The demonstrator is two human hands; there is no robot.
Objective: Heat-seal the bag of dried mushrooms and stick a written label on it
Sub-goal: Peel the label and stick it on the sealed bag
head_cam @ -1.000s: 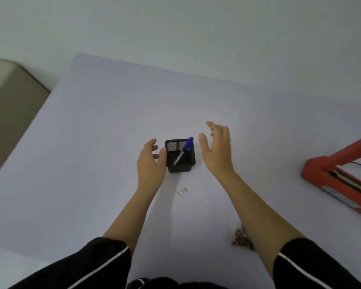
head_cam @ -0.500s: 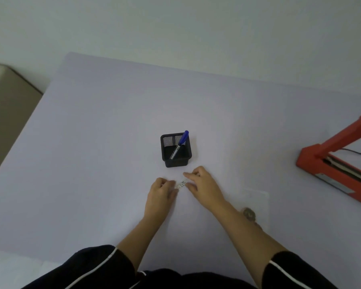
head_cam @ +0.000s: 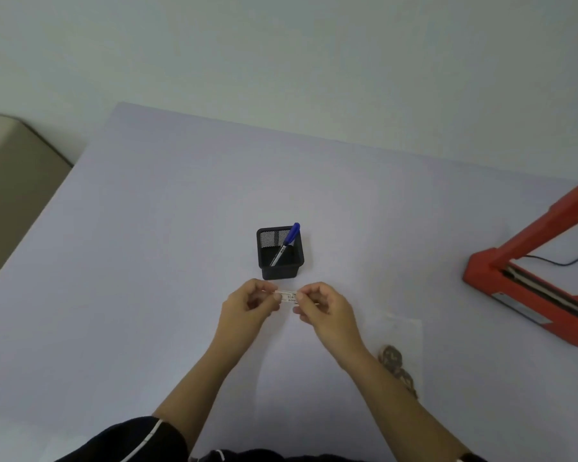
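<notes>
A small white label [head_cam: 288, 296] with dark writing is held between both hands just in front of the pen holder. My left hand [head_cam: 247, 303] pinches its left end and my right hand [head_cam: 324, 306] pinches its right end. The clear bag [head_cam: 402, 341] with dried mushrooms [head_cam: 392, 356] lies flat on the table to the right of my right forearm, which hides part of it. The red heat sealer [head_cam: 528, 288] stands at the right edge with its arm raised.
A black mesh pen holder [head_cam: 280, 253] with a blue-capped pen [head_cam: 286, 243] stands mid-table beyond my hands. A black cord [head_cam: 561, 261] runs behind the sealer. The lilac table [head_cam: 147, 245] ends at the wall; a beige surface [head_cam: 10, 181] lies left.
My hands left the pen holder, came down to the label lying on the table, and now hold it raised by both ends.
</notes>
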